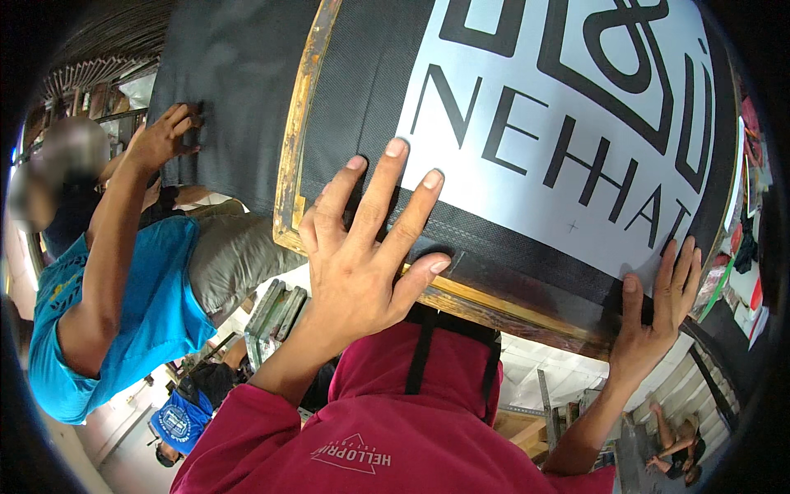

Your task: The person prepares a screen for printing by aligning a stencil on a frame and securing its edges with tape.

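Pressed flat with fingers spread, the left hand (366,247) lies open on the dark mesh of a large wooden-framed printing screen (461,123), thumb by its yellowed frame edge. Open too, the right hand (658,309) rests on the screen's lower right corner. Below hangs a maroon hooded garment (387,420). Farther left, another person's hand (160,136), above a blue shirt (140,313), touches black fabric (230,74).
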The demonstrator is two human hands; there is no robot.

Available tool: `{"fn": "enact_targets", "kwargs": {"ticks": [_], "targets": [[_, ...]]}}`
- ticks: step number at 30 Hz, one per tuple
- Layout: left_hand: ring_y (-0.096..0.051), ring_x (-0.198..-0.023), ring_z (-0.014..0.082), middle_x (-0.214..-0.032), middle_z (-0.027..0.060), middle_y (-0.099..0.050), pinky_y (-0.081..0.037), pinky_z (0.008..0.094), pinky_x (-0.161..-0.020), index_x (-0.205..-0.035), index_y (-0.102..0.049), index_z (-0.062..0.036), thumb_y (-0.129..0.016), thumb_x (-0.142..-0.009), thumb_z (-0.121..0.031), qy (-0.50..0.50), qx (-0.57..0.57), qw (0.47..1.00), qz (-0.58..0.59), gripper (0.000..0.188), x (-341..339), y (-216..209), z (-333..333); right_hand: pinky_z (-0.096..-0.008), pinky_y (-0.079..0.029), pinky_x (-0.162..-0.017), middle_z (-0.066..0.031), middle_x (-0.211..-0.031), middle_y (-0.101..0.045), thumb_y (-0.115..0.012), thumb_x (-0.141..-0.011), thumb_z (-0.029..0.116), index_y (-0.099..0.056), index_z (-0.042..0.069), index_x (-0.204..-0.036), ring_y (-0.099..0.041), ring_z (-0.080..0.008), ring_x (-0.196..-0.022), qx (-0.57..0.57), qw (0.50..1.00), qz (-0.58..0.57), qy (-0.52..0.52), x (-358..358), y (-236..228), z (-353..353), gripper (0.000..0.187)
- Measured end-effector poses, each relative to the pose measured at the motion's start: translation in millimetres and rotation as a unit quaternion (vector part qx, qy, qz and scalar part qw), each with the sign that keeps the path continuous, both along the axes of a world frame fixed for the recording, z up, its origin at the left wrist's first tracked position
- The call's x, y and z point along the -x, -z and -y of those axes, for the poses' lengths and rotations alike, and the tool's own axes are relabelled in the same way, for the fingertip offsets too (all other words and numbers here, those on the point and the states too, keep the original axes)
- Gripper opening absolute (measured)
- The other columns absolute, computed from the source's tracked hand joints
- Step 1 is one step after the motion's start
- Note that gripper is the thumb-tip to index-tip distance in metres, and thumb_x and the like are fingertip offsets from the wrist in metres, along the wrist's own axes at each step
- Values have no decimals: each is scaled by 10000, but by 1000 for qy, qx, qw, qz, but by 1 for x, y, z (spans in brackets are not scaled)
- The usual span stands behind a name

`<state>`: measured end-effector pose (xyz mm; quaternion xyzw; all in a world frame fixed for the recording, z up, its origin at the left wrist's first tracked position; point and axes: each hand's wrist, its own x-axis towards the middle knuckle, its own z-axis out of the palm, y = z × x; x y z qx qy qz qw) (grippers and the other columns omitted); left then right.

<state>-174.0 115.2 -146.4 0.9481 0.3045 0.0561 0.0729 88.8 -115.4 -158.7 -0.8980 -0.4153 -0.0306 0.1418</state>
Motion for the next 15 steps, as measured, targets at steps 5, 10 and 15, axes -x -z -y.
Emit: {"fn": "enact_targets", "kwargs": {"ticks": [5, 10, 15], "targets": [[-438, -1384, 356, -1660, 104, -444, -308, 462, -1043, -1497, -635, -277, -569, -1004, -546, -10, -4, 1000, -6, 565, 1, -1, 0, -551, -318, -1248, -81, -1614, -524, -833, -877, 223, -636, 184, -1482, -382, -353, -1543, 6, 1000, 9, -8, 1, -1, 0, 638], [-395, -1403, 405, -1671, 158, -407, -273, 511, -1103, -1475, -650, -325, -513, -1047, -527, 18, -15, 1000, -13, 493, 5, 1, -1, -553, -311, -1257, -73, -1611, -528, -831, -880, 243, -642, 187, -1473, -374, -348, -1548, 7, 1000, 5, 1, 4, -4, -1, 625], [-370, -1422, 427, -1677, 183, -386, -257, 549, -1137, -1463, -659, -323, -472, -1071, -523, 18, -13, 999, -27, 479, 6, -1, -1, -555, -305, -1261, -67, -1605, -536, -825, -885, 248, -649, 178, -1465, -372, -346, -1550, 9, 1000, 7, 4, 5, -3, 0, 610]]}}
